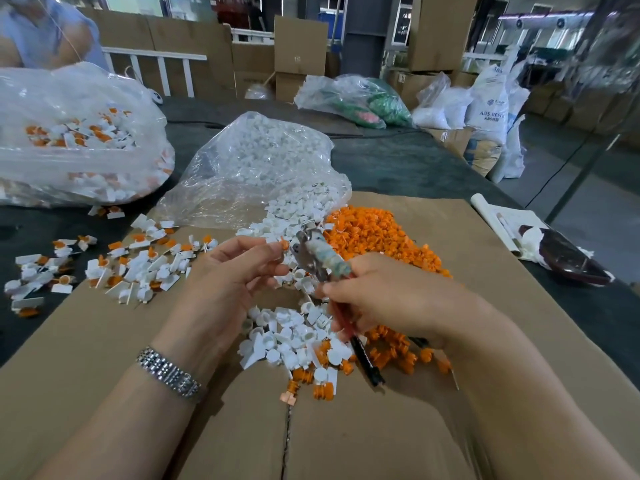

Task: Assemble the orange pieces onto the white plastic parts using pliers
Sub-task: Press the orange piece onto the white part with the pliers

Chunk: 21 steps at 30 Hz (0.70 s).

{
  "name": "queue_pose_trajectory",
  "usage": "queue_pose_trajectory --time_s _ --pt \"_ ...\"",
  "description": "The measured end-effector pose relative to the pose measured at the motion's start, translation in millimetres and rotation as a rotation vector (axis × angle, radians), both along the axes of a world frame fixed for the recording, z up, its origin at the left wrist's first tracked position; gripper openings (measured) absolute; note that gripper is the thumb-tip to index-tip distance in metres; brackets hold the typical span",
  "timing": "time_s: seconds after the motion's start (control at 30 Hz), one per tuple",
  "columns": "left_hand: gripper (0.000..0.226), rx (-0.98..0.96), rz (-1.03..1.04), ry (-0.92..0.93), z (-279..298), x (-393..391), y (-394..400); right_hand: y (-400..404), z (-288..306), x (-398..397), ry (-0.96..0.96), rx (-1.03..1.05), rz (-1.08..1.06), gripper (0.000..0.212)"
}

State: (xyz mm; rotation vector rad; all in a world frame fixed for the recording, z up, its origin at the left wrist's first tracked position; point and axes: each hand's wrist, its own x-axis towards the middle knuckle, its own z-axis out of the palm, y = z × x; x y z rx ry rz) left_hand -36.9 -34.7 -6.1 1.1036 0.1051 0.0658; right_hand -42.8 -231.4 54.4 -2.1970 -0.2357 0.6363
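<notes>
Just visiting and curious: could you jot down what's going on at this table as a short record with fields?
left hand: pinches a small orange piece at its fingertips
right hand: grips the pliers, tip pointing toward the orange piece
loose orange pieces: heaped on the cardboard
white parts: spilling from a clear bag
finished pieces: scattered to the left

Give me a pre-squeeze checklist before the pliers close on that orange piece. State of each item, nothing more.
1. Left hand pinches an orange piece at its fingertips: ok.
2. Right hand grips the pliers by the handles: ok.
3. Plier head next to the piece: ok.
4. White part seated with the orange piece: cannot tell.
5. Jaws open enough to take the piece: cannot tell, blurred.
6. Loose white parts and orange pile on the cardboard, close by: ok.
</notes>
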Motion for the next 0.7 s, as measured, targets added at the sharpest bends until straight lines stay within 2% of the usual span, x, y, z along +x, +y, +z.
queue_pose_trajectory --time_s 0.37,0.53,0.7 --pt "0.008 0.054 0.032 -0.024 0.2 -0.7 -0.9 12.7 -3.2 -9.5 -0.121 -0.127 0.087 0.041" --pt "0.004 0.09 0.026 -0.014 -1.5 -1.2 -0.6 20.1 -12.0 -14.6 -0.22 -0.137 0.071 0.038" --pt "0.002 0.075 0.028 0.013 -3.4 0.2 -0.1 27.0 -21.3 -15.7 -0.352 -0.232 0.019 0.042"
